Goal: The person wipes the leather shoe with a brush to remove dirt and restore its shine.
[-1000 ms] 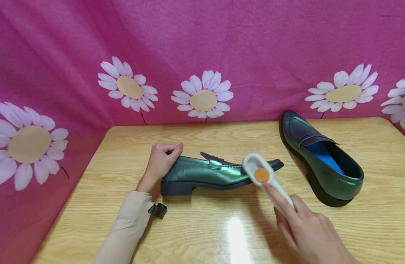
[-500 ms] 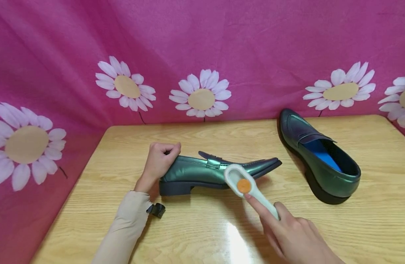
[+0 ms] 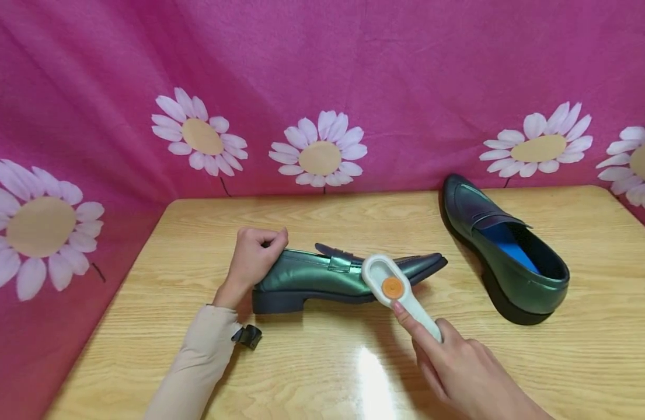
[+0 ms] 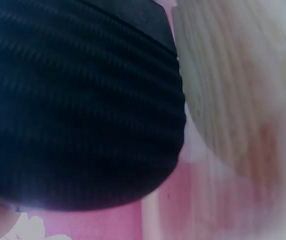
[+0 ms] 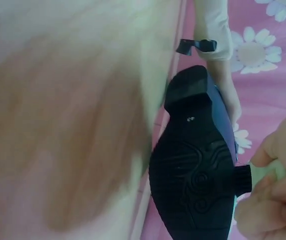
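Note:
A shiny green loafer (image 3: 322, 277) is held sideways above the table, toe to the right, sole facing down. My left hand (image 3: 254, 256) grips it at the heel, with the fingers hidden inside the opening. The ribbed black heel (image 4: 82, 110) fills much of the left wrist view. In my right hand (image 3: 459, 361) is a pale green cleaning brush (image 3: 421, 315) with an orange button (image 3: 393, 287); the index fingertip lies at the button's lower edge. The right wrist view shows the brush's black bristles (image 5: 243, 180) against the loafer's side, near the forefoot.
A second green loafer (image 3: 503, 256) with a blue insole stands on the wooden table (image 3: 311, 373) at the right. Behind the table hangs a pink cloth (image 3: 406, 87) printed with daisies. A black wrist mount (image 3: 248, 336) sticks out from the left sleeve.
The right hand has carried the brush left and down from the toe towards the middle of the loafer, then slightly back up. The left hand keeps its grip on the heel.

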`<state>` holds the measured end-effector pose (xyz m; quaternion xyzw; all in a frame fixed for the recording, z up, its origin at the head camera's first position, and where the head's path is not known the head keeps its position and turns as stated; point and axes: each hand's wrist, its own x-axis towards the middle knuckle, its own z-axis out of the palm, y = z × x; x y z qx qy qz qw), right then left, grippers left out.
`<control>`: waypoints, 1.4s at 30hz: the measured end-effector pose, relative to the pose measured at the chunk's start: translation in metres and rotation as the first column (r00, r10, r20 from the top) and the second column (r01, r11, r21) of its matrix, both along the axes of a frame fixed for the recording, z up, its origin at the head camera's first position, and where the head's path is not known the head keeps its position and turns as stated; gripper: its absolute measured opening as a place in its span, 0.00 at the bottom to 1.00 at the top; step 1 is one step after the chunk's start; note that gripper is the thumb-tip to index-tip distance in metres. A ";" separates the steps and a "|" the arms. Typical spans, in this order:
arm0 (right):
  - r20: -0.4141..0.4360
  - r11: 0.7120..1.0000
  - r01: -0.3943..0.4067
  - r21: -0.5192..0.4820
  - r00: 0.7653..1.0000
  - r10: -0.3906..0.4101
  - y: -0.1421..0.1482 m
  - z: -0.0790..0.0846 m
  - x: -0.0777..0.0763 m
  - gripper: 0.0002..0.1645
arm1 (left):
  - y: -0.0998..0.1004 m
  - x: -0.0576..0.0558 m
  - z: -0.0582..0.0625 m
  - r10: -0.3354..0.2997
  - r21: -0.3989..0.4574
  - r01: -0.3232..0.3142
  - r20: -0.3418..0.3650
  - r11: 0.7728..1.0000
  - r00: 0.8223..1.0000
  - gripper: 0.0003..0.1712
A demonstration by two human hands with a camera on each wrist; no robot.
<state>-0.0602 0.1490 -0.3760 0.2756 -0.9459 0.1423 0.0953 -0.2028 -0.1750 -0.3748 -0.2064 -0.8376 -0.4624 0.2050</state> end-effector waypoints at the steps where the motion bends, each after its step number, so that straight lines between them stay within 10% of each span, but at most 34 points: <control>1: 0.035 1.000 -0.010 -0.007 0.999 0.011 -0.002 0.000 0.001 0.47 | 0.000 0.000 0.000 -0.004 0.000 0.004 -0.004 1.000 1.000 0.31; 5: 0.180 0.997 -0.072 -0.034 0.981 0.077 -0.010 -0.004 0.004 0.43 | -0.001 0.001 0.002 -0.018 -0.022 0.017 -0.030 1.000 0.999 0.30; 12: 0.530 0.993 -0.117 0.008 0.843 0.095 -0.033 -0.011 0.005 0.40 | 0.006 0.002 0.002 -0.044 -0.025 0.042 -0.110 0.999 0.993 0.29; 15: 0.552 0.990 -0.134 0.036 0.829 0.092 -0.042 -0.017 0.005 0.39 | 0.010 0.003 -0.002 -0.070 -0.017 0.068 -0.136 0.998 0.988 0.30; 28: 0.439 0.998 -0.051 0.033 0.898 0.032 -0.024 -0.005 0.001 0.44 | -0.002 0.001 -0.003 -0.117 -0.020 0.116 -0.106 0.993 0.987 0.30; 33: 0.061 0.999 0.032 -0.032 0.998 -0.030 -0.001 -0.005 -0.004 0.46 | -0.005 0.000 -0.005 -0.164 -0.011 0.164 -0.110 0.986 0.980 0.29; 36: -0.149 0.990 0.094 -0.108 0.983 -0.110 0.014 -0.008 -0.009 0.43 | -0.006 0.000 -0.005 -0.176 -0.014 0.175 -0.125 0.984 0.976 0.28; 42: -0.091 0.966 0.193 -0.170 0.973 -0.210 0.041 -0.009 -0.009 0.46 | -0.004 0.000 -0.002 -0.185 -0.025 0.183 -0.145 0.983 0.972 0.28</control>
